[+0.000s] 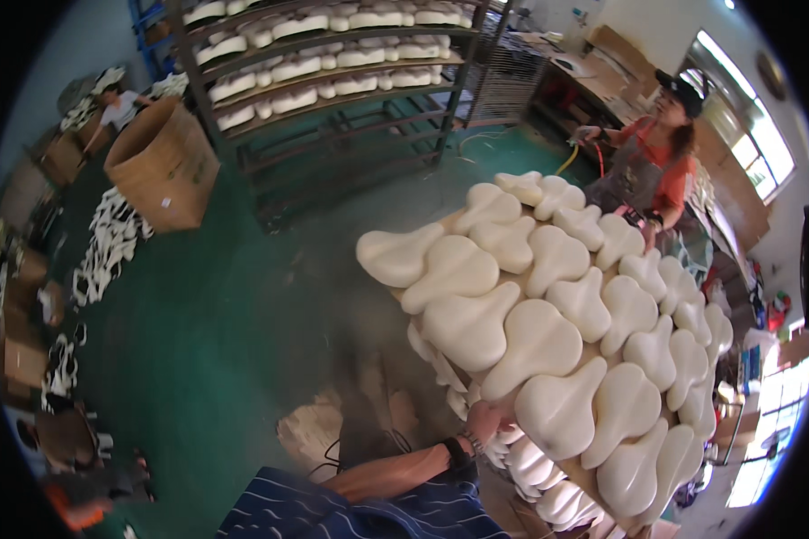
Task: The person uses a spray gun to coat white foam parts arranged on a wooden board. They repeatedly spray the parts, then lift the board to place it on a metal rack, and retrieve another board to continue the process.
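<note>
A wide brown board (573, 471) slants across the right half, covered with several rows of cream foam bicycle saddle pads (537, 340). My left hand (490, 420), with a dark band and bracelet at the wrist, is closed on the board's near edge, beside the front row of pads. Its fingertips are partly hidden at the edge. More cream pads (532, 465) show below the board, on a lower level. My right hand is out of view.
A co-worker (652, 157) in orange stands at the board's far side, one hand near its edge. A dark rack (333, 67) of pads stands ahead. At left are a big cardboard box (164, 166), white scraps (108, 247) and other people. Brown cardboard (310, 429) lies near my feet.
</note>
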Action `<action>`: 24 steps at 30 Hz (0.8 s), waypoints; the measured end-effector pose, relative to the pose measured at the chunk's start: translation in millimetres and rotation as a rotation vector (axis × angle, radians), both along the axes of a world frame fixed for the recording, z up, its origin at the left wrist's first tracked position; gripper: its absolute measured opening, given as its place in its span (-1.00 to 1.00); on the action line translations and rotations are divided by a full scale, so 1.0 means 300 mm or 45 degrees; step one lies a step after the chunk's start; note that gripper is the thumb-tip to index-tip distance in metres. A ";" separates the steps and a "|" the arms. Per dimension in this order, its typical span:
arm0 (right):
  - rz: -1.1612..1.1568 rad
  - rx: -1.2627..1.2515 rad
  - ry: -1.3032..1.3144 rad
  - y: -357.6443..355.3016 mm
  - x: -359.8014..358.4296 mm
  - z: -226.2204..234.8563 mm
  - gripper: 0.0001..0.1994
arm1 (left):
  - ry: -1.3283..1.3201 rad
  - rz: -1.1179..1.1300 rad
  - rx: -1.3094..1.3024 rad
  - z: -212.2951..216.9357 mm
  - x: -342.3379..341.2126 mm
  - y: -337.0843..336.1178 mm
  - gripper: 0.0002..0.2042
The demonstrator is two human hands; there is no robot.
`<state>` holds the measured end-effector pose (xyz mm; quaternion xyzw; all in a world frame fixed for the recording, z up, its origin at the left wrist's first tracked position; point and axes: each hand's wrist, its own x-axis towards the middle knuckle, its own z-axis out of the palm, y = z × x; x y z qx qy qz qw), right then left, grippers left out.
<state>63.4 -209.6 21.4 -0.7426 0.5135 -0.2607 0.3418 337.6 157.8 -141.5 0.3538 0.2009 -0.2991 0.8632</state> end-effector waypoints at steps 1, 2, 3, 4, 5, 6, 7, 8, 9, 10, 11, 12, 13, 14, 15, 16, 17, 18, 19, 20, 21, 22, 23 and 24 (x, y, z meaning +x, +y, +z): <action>0.001 0.001 -0.030 -0.009 -0.030 0.019 -0.60 | -0.006 0.030 0.002 -0.010 0.023 0.006 -0.78; -0.047 -0.007 -0.078 0.001 -0.107 0.045 -0.60 | -0.022 0.007 -0.010 -0.005 0.058 -0.021 -0.79; 0.021 0.027 -0.109 -0.019 -0.075 0.040 -0.60 | -0.016 0.086 0.016 -0.029 0.092 0.018 -0.80; 0.053 0.059 -0.145 -0.029 -0.070 0.025 -0.59 | -0.067 0.078 0.114 -0.017 0.114 0.048 -0.82; 0.100 0.086 -0.193 -0.051 -0.063 -0.003 -0.59 | -0.113 0.077 0.215 0.002 0.137 0.086 -0.84; 0.180 0.080 -0.323 -0.116 -0.097 -0.057 -0.58 | -0.132 0.097 0.197 0.046 0.146 0.100 -0.84; 0.158 0.062 -0.182 -0.097 -0.026 -0.070 -0.58 | -0.154 0.155 0.202 0.077 0.176 0.140 -0.84; 0.165 0.046 -0.234 -0.053 0.021 -0.086 -0.57 | -0.153 0.165 0.190 0.122 0.200 0.183 -0.85; 0.154 0.079 -0.236 -0.071 0.008 -0.120 -0.56 | -0.163 0.165 0.155 0.171 0.226 0.209 -0.85; 0.219 0.133 -0.253 -0.037 0.086 -0.163 -0.58 | -0.161 0.189 0.240 0.171 0.288 0.268 -0.87; 0.243 0.180 -0.286 0.018 0.158 -0.186 -0.57 | -0.226 0.188 0.282 0.141 0.336 0.324 -0.86; 0.245 0.154 -0.319 0.092 0.220 -0.199 -0.56 | -0.254 0.237 0.357 0.125 0.369 0.380 -0.86; 0.236 0.127 -0.340 0.158 0.259 -0.206 -0.55 | -0.269 0.273 0.431 0.111 0.393 0.427 -0.85; 0.309 0.170 -0.360 0.277 0.456 -0.283 -0.54 | -0.256 0.284 0.429 0.056 0.597 0.539 -0.85; 0.394 0.196 -0.360 0.309 0.516 -0.294 -0.54 | -0.221 0.304 0.411 0.036 0.660 0.578 -0.84; 0.419 0.122 -0.352 0.328 0.573 -0.337 -0.52 | -0.227 0.304 0.419 0.017 0.724 0.621 -0.85; 0.406 -0.111 -0.396 0.400 0.680 -0.384 -0.49 | -0.211 0.336 0.457 -0.020 0.821 0.692 -0.86; 0.361 -0.362 -0.417 0.466 0.775 -0.423 -0.45 | -0.185 0.283 0.481 -0.041 0.894 0.743 -0.87; 0.271 0.217 -0.350 0.590 0.843 -0.372 -0.43 | -0.149 0.259 0.531 -0.066 0.933 0.812 -0.88; 0.275 0.228 -0.339 0.626 0.869 -0.361 -0.43 | -0.156 0.280 0.540 -0.085 0.964 0.837 -0.88; 0.287 0.238 -0.326 0.627 0.877 -0.356 -0.43 | -0.158 0.310 0.548 -0.116 0.967 0.837 -0.89; 0.278 0.199 -0.293 0.628 0.881 -0.353 -0.45 | -0.162 0.342 0.555 -0.142 0.973 0.834 -0.89; 0.270 0.238 -0.332 0.632 0.892 -0.376 -0.47 | -0.156 0.337 0.541 -0.166 1.002 0.837 -0.89; 0.281 0.260 -0.348 0.760 1.066 -0.413 -0.45 | -0.128 0.339 0.551 -0.219 1.177 0.974 -0.89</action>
